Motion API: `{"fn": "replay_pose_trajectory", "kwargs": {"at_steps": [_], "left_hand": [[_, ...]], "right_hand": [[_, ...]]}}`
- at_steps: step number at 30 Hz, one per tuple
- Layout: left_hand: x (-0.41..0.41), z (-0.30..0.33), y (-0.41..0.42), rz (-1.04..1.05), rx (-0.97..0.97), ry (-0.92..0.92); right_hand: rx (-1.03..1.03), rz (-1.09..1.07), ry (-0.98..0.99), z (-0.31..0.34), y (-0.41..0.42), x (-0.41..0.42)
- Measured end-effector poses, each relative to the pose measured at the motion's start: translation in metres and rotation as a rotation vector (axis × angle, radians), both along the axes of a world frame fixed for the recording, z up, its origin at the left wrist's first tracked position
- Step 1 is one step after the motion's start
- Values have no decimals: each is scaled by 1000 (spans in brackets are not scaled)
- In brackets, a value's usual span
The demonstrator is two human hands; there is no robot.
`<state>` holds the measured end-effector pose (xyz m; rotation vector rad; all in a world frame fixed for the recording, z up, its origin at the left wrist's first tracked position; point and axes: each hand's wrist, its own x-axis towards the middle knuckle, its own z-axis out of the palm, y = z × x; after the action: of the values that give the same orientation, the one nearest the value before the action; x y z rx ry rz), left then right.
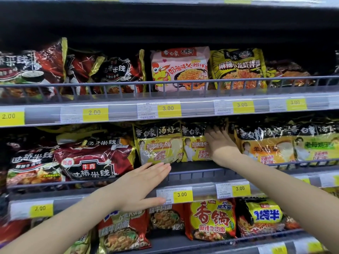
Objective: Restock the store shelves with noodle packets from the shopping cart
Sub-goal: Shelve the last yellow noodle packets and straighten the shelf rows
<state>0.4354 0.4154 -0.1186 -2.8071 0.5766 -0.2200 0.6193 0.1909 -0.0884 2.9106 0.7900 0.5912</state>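
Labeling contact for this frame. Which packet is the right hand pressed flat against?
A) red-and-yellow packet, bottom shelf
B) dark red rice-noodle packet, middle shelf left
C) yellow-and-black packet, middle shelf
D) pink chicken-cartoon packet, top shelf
C: the right hand lies with straight fingers on the front of the yellow-and-black plastic noodle packet on the middle shelf, just under the 3.00 price rail.

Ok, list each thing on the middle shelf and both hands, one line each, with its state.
Left hand: open, fingers straight, at the rail below the left yellow packet.
Right hand: open, flat against the second yellow packet.
Left yellow packet: upright, facing out.
Second yellow packet: upright, partly covered by the right hand.
Red packet: tilted, leaning on its neighbours.
Shelf rail: bare stretch between the hands.
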Motion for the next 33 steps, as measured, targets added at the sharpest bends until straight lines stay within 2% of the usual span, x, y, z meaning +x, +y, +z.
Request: {"fn": "replay_pose_trajectory", "kwargs": {"at_steps": [4, 8, 15, 25, 33], "left_hand": [[-3, 1, -5, 52, 48, 11], [-9, 9, -14, 117, 47, 96], [-26, 45, -33, 153, -38, 208], [-73, 85, -46, 173, -142, 161], [-148, 105, -37, 394, -241, 129]], "right_hand": [[-40, 113, 74, -6, -19, -23], [-88, 159, 125, 4, -39, -48], [-119, 223, 376, 37, -72, -103], [-107, 316, 390, 59, -94, -146], [-89, 455, 388, 74, -79, -166]]}}
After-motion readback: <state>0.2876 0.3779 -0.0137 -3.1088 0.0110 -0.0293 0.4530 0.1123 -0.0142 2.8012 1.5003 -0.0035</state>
